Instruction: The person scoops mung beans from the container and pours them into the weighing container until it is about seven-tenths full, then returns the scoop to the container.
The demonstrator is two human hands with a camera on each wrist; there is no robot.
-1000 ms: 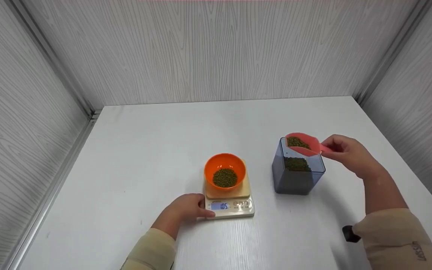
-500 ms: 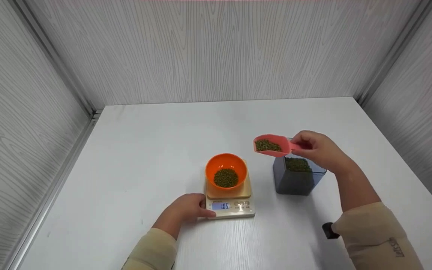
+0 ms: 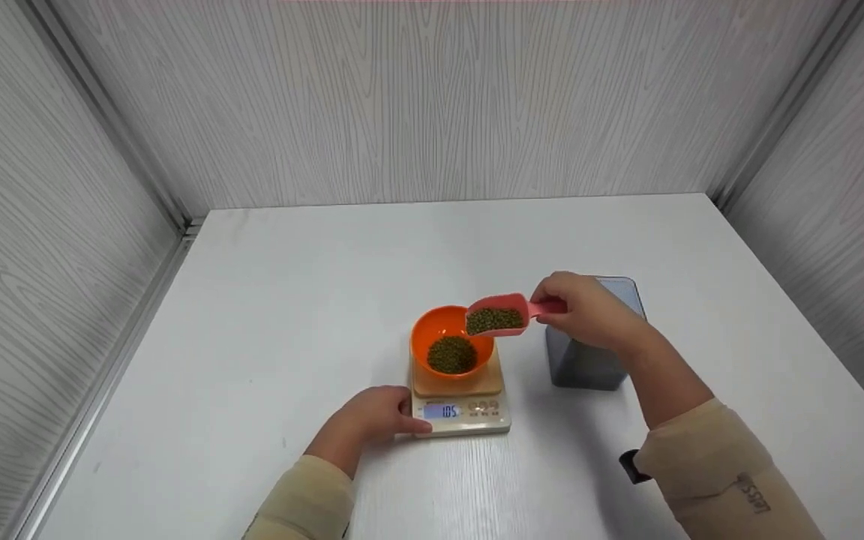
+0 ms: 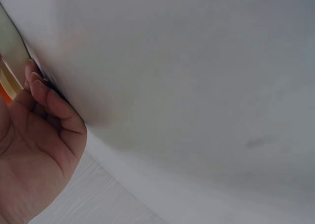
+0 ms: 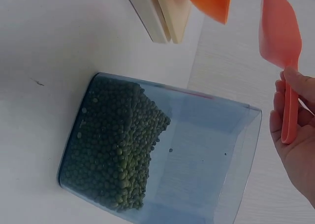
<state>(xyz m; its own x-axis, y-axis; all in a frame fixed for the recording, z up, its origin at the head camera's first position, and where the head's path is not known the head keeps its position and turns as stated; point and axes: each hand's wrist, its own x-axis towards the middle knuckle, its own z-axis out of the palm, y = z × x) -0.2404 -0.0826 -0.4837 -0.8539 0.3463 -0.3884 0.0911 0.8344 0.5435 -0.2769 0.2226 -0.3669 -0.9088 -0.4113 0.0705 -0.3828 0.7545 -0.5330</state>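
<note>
My right hand (image 3: pixel 586 309) pinches the handle of a pink scoop (image 5: pixel 280 32), which is loaded with small green beans (image 3: pixel 493 320). The scoop's tip overlaps the right rim of an orange bowl (image 3: pixel 424 330) in the head view. More green beans (image 3: pixel 452 355) lie in the bowl's bottom. Under the bowl is a kitchen scale (image 3: pixel 469 430) with a display reading about 105; a decimal point is hard to make out. My left hand (image 3: pixel 373 415) holds the scale's front left corner, its thumb along the front edge and its fingers curled against the side.
A clear bluish container (image 5: pixel 197 150), partly filled with green beans, stands on the white table (image 3: pixel 289 300) to the right of the scale. My right hand and forearm partly cover it in the head view. Grey wood-grain panels (image 3: pixel 432 105) rise at the back and both sides.
My right hand has carried the loaded scoop leftward from above the container to the bowl's right rim. My left hand stays on the scale, and the display reading is unchanged.
</note>
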